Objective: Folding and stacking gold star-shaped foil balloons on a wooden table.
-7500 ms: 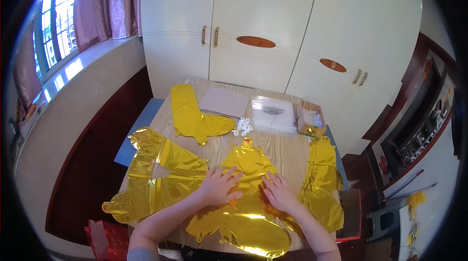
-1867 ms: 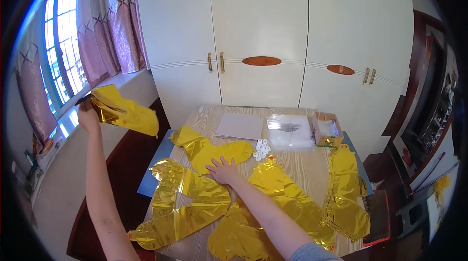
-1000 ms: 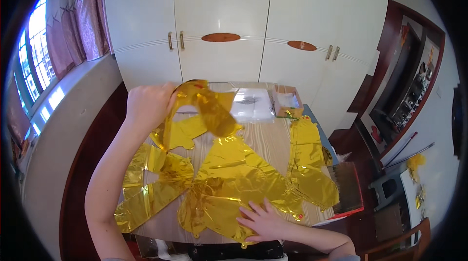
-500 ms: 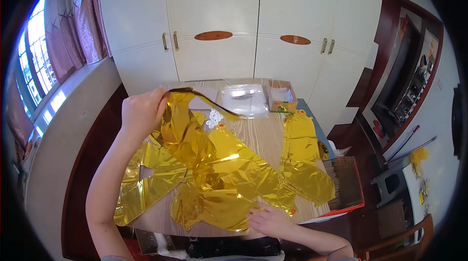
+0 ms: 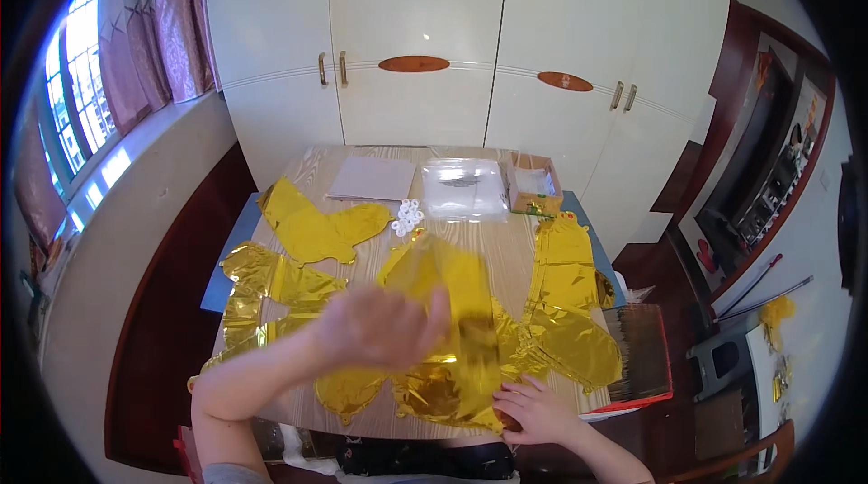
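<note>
My left hand (image 5: 380,326), blurred by motion, is low over the middle of the table, shut on a crumpled gold foil balloon (image 5: 452,303). The balloon drapes from that hand down to the near table edge. My right hand (image 5: 533,407) lies with fingers spread on its lower corner at the front edge. More flat gold foil balloons lie around: one at the far left (image 5: 312,226), one at the left (image 5: 271,280) and a long one at the right (image 5: 565,294).
On the wooden table (image 5: 506,244) stand a clear plastic bag (image 5: 466,187), a grey sheet (image 5: 372,178), a small cardboard box (image 5: 533,190) and a cluster of white rings (image 5: 407,215). A red-edged box (image 5: 642,353) sits at the right. White wardrobe doors (image 5: 416,41) rise behind.
My left hand has swung the gold balloon down from head height at the left to just over the table's middle. My right hand stayed at the front edge on the foil.
</note>
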### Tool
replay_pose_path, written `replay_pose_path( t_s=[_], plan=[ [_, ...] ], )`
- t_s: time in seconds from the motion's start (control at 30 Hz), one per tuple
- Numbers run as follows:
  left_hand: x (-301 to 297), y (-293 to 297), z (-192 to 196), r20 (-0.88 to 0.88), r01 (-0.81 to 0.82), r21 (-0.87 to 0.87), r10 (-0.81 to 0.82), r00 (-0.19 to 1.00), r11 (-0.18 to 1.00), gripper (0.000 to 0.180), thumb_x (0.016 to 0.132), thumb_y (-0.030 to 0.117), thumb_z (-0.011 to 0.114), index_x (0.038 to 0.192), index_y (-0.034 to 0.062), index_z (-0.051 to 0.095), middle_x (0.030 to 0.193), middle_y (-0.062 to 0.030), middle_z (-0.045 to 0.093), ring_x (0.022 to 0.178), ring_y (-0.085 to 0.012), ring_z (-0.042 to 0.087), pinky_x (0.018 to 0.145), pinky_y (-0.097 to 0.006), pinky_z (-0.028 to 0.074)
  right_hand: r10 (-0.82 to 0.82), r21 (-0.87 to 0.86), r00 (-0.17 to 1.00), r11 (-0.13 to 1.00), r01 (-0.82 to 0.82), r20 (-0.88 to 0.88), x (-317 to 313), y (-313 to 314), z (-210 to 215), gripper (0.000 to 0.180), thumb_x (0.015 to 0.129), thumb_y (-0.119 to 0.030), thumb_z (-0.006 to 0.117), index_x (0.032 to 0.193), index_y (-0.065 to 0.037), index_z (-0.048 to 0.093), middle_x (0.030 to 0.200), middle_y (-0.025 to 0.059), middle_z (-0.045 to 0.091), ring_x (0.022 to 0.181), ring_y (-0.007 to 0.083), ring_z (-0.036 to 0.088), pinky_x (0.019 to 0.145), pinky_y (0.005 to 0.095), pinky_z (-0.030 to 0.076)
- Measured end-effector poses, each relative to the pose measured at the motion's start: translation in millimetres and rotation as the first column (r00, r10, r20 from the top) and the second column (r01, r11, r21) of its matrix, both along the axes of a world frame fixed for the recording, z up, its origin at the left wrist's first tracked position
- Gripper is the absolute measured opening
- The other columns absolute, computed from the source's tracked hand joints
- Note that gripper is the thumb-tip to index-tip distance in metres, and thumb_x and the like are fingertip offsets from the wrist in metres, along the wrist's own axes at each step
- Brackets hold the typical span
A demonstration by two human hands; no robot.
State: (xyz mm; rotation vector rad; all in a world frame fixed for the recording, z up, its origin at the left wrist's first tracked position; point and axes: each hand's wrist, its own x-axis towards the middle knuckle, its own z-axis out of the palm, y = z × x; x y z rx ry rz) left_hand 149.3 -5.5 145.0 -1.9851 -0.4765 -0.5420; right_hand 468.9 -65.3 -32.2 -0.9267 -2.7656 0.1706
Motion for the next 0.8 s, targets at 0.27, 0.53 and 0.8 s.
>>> replay_pose_path(
  t_s=[0.27,0.53,0.8],
  plan=[
    [2,-53,-139,0.133,0.093,-0.444,-0.037,0.99,0.891,0.028,0.073,0.014,0.065,0.099,0.0041,0.07,0.061,0.0055,0.044,0.05,-0.007,0.046,0.046,-0.023,0.034,-0.294,-0.359,0.887,0.919,0.161,-0.357,-14,6,-12,0.077,0.071,-0.048,0.078,0.128,-0.005,0.049,0.126,0.0246,0.05,0.12,0.0429,0.045,0.1,0.0508,0.035],
    [14,-39,-144,0.309,0.164,-0.507,0.001,0.951,0.846,0.03,0.073,0.02,0.069,0.1,0.0057,0.068,0.068,0.0046,0.051,0.056,-0.0086,0.052,0.048,-0.023,0.039,-0.025,0.487,0.763,0.756,0.437,-0.646,-62,-12,-9,0.085,0.065,-0.045,0.081,0.137,-0.016,0.044,0.136,0.018,0.042,0.129,0.0436,0.034,0.103,0.0657,0.02],
    [13,-35,-150,0.142,0.174,-0.474,-0.12,0.983,0.863,0.027,0.072,0.02,0.066,0.097,0.0084,0.066,0.068,0.0054,0.05,0.056,-0.0087,0.049,0.047,-0.023,0.037,-0.379,0.354,0.908,0.836,0.42,-0.181,-32,8,28,0.046,0.061,-0.017,0.077,0.105,-0.022,0.067,0.112,-0.0063,0.062,0.118,0.0204,0.05,0.105,0.0654,0.015]
  ],
)
